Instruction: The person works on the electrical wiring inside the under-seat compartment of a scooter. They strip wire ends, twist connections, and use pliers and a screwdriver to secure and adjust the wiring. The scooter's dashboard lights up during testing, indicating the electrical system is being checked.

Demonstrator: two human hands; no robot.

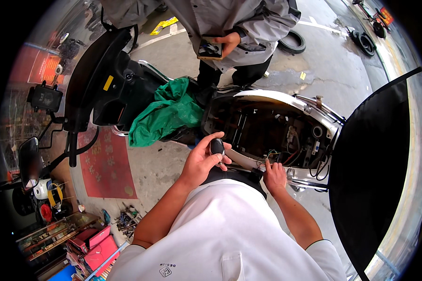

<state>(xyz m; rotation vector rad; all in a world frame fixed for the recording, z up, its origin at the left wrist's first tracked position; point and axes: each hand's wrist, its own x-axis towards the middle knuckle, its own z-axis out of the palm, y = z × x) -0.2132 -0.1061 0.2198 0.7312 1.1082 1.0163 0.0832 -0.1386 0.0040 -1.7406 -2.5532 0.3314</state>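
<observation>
A small black oval key fob [217, 146] with a lighter edge sits in my left hand [202, 161], the thumb laid on it and the fingers curled round. My right hand [275, 177] rests at the near rim of a scooter's open under-seat compartment [248, 161]. Its index finger stretches toward the wiring and the other fingers are slightly bent; I make out nothing held in it. Inside the dark bay are loose wires [293, 145] and frame parts. A crumpled green cloth [169, 114] covers the scooter's middle, left of the bay.
Opposite stands a person in a grey jacket [248, 28], holding a phone [210, 48]. The scooter's handlebar [73, 147] and mirror [29, 161] stick out at left. A large black panel [375, 164] rises at right. Tyres [292, 42] and a red mat [105, 166] lie on the ground.
</observation>
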